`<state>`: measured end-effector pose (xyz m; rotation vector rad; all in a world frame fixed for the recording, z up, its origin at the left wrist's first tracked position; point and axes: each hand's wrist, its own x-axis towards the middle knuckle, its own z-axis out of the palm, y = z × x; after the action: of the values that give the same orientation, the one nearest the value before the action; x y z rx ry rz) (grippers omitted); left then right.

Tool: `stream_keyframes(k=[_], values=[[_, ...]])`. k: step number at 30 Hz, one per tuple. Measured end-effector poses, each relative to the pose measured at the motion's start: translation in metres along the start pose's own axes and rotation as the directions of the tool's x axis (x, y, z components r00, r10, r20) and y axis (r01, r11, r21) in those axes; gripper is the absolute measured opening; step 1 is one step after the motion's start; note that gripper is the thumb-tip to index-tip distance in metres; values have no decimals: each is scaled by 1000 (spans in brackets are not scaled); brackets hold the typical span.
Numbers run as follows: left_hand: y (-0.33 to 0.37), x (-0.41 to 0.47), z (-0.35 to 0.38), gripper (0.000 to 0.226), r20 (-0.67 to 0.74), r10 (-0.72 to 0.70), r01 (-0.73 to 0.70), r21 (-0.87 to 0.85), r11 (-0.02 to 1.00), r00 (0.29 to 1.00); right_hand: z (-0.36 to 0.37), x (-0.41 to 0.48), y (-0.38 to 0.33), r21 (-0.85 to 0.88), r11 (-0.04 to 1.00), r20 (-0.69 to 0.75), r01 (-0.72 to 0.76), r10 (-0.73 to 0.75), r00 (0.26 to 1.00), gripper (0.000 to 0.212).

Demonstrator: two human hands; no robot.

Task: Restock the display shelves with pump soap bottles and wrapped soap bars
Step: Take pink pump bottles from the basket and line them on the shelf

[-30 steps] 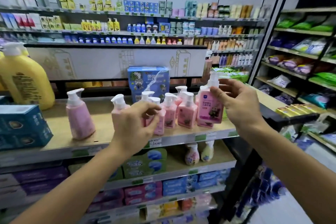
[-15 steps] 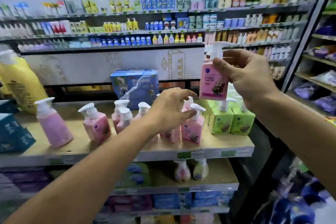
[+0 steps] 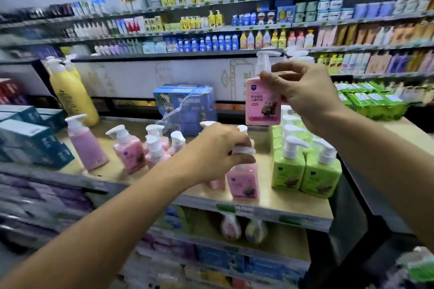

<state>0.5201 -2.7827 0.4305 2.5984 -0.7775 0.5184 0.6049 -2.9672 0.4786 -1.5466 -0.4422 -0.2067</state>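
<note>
The left hand curls its fingers over the pump head of a pink soap bottle standing near the front of the wooden shelf. The right hand grips a second pink pump bottle upright in the air over the shelf. Green pump bottles stand at the shelf's right end.

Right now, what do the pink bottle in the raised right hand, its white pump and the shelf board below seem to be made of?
Pink bottle in the right hand: probably plastic, smooth and slightly glossy, with a printed label.
Its pump: white moulded plastic, matt.
Shelf board: looks like pale wood-look laminate, judging by its even tan and soft sheen; real wood is possible.
</note>
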Motion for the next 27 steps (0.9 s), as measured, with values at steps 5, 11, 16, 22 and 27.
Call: stream_keyframes(k=[5, 11, 16, 22, 27], values=[[-3, 2, -41, 27, -84, -68, 62, -78, 995, 994, 7, 1, -13, -97, 995, 25, -6, 9, 1000, 59], [-20, 14, -98, 26, -184, -111, 60, -262, 963, 977, 14, -1, -38, -191, 981, -3, 9, -9, 1000, 49], [-36, 35, -121, 27, -295, -164, 91, -247, 965, 941, 19, 16, -40, -287, 957, 0, -37, 39, 999, 50], [-60, 62, -104, 27, -371, -250, 227, -106, 968, 894, 21, 52, -6, -410, 910, 98, -68, 119, 988, 50], [-69, 93, -66, 25, -329, -281, 314, 50, 948, 901, 20, 73, 29, -448, 894, 190, 0, 96, 977, 56]])
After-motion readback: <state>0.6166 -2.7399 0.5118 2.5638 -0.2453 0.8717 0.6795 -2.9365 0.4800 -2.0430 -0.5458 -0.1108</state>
